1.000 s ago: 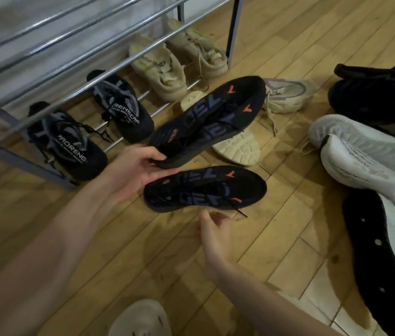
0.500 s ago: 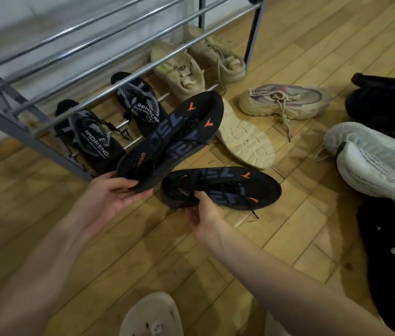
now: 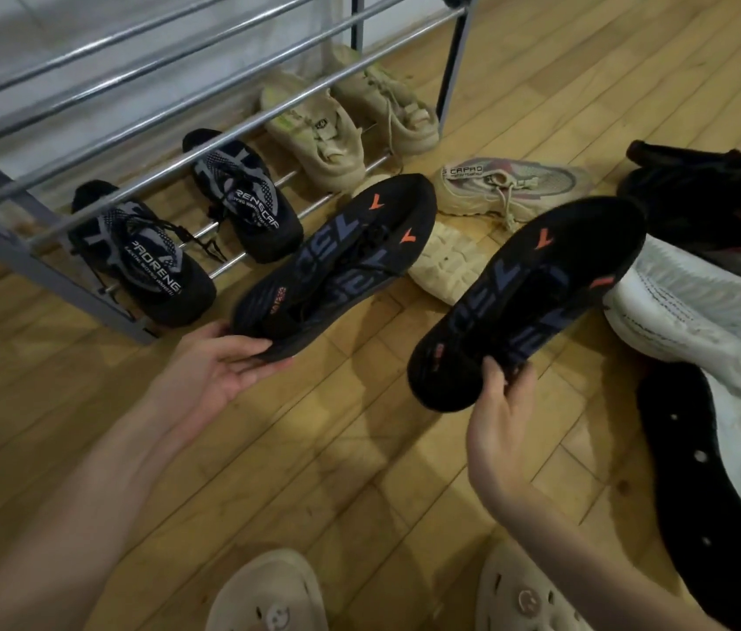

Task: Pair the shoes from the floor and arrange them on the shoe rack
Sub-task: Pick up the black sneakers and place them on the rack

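Left hand [image 3: 223, 366]: cups heel of one black shoe [image 3: 337, 261], toe at 1 o'clock. Right hand [image 3: 503, 403]: pinches heel of its mate [image 3: 528, 298], well apart. Step: pair matched and lifted. Next: carry both to shoe rack [image 3: 232, 129] at 11 o'clock; bottom rail looks full.

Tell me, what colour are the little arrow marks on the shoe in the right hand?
Orange-red, on a black shoe; the head view shows them.
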`<state>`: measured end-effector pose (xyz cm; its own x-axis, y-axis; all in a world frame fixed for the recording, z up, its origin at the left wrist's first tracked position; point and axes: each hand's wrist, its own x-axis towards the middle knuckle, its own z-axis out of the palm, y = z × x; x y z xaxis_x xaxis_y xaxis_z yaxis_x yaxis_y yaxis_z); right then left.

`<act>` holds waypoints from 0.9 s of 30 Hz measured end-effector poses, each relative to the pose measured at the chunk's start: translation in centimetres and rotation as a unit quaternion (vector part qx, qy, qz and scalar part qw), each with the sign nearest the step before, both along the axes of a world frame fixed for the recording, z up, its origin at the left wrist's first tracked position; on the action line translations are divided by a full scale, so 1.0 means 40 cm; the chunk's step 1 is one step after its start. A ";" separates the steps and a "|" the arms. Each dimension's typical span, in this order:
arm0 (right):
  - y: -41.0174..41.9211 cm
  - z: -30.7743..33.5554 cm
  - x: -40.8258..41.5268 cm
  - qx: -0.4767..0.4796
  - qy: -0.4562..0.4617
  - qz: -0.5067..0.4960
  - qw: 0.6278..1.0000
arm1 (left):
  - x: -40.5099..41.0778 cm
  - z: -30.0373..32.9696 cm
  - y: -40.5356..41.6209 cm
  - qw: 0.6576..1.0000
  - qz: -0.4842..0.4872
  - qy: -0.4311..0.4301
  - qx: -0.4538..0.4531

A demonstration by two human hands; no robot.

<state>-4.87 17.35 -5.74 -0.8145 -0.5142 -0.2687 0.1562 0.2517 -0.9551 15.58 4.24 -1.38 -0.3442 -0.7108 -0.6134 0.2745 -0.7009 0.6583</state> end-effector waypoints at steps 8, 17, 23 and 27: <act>-0.228 0.085 -0.172 -0.035 0.123 0.002 0.992 | -0.113 0.122 -0.055 0.993 0.008 0.044 -0.106; -0.563 0.251 -0.268 -0.059 0.102 0.103 0.988 | -0.277 0.241 -0.231 0.972 0.165 0.012 -0.166; -0.643 0.262 -0.213 -0.056 0.142 0.198 0.968 | -0.355 0.227 -0.326 0.960 0.245 0.035 -0.134; -0.679 0.243 -0.210 -0.047 0.168 0.207 0.963 | -0.356 0.207 -0.345 0.955 0.258 0.028 -0.141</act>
<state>-13.28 -9.81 3.99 -0.5677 -0.8224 0.0376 -0.2602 0.1360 -0.9559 1.32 -9.56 6.89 0.0709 -0.9288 -0.3638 0.5761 -0.2596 0.7751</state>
